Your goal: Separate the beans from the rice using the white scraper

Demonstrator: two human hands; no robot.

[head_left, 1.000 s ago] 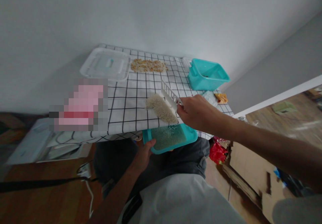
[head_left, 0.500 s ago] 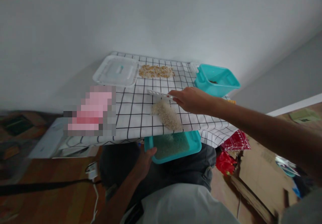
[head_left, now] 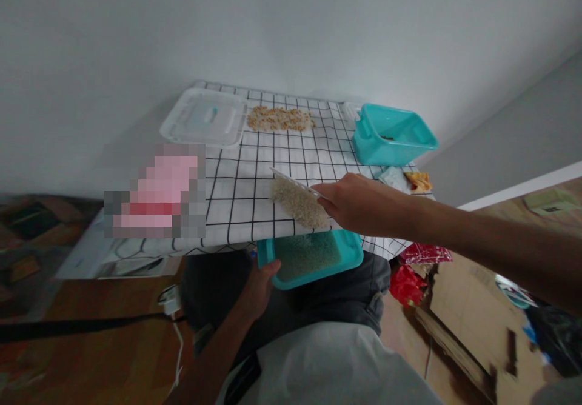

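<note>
White slotted scraper (head_left: 296, 183) tight in right hand (head_left: 348, 204) beside pale grains (head_left: 300, 206), turquoise tray (head_left: 351, 249) gripped in left hand (head_left: 260, 285).

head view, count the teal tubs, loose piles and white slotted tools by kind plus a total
Upper tub and lower tub: 2 tubs
Near pile and far pile: 2 piles
Slotted tool: 1 tool
Total: 5

Looks like home rm: checked tablecloth (head_left: 236, 211), wood flr (head_left: 113, 356).
</note>
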